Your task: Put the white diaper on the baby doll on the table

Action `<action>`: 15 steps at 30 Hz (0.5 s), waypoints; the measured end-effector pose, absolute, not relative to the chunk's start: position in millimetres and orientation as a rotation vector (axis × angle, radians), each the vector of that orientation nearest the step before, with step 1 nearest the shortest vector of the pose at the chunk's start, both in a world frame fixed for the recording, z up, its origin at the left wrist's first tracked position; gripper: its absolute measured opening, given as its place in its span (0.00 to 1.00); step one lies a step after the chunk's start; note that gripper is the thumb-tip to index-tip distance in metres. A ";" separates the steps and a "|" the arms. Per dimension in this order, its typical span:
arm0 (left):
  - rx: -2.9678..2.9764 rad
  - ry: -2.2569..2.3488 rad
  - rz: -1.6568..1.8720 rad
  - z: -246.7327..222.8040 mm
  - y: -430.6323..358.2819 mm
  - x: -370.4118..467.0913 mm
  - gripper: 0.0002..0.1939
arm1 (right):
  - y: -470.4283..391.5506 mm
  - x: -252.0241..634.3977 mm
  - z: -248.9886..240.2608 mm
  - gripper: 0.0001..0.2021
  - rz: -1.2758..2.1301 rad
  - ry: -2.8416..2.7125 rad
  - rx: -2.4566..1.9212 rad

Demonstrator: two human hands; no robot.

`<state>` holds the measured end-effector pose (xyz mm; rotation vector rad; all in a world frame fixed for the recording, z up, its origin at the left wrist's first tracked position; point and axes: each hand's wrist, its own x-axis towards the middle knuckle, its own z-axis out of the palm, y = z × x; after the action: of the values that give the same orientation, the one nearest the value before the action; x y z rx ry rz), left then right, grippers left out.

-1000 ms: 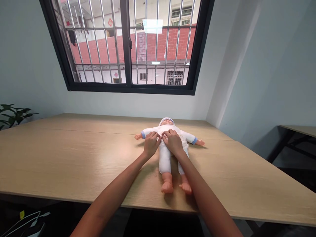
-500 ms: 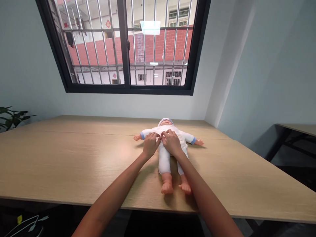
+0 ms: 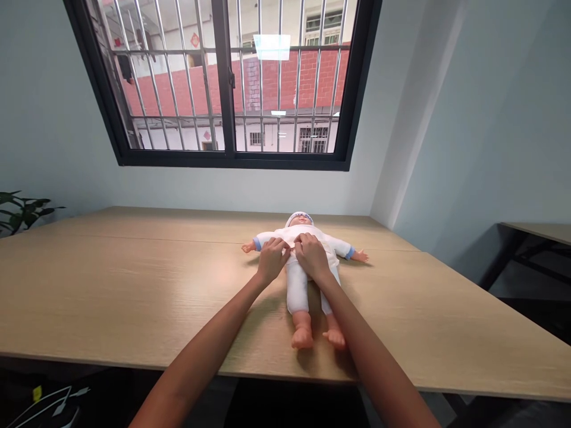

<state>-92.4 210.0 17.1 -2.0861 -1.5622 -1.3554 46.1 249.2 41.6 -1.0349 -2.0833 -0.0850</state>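
Observation:
A baby doll (image 3: 297, 288) lies on its back on the wooden table (image 3: 134, 285), its head toward the window and its feet toward me. It wears a white cap, a white top with blue cuffs and white trousers. My left hand (image 3: 273, 260) is at the left side of the doll's belly, fingers pinched on the white top. My right hand (image 3: 311, 255) rests on the middle of the belly, its fingers bent together at the top's cloth. A small gap separates the two hands. The fingertips are small and partly hidden.
Behind the table is a barred window with a dark frame (image 3: 234, 159). Green plant leaves (image 3: 27, 213) show at the far left. White cables (image 3: 53, 401) lie below the table's front edge at the left. Another table (image 3: 535, 230) stands at the right.
My right hand has shifted slightly to the right, which widens the gap between my fingertips. My left hand and the doll have hardly moved.

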 end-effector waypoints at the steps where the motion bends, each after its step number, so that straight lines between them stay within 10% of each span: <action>1: -2.099 -1.547 -1.340 18.1 209.7 -93.1 0.11 | 249.6 46.4 42.2 0.08 -0.056 -2.058 -1.039; 15: -2.136 -1.748 -1.933 25.8 211.0 -93.2 0.10 | 261.9 65.4 50.3 0.12 0.639 -1.411 -0.922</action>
<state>-93.2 211.0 25.8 -2.1361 -1.7477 -1.9333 65.4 261.9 50.3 -0.9224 -1.4106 0.6386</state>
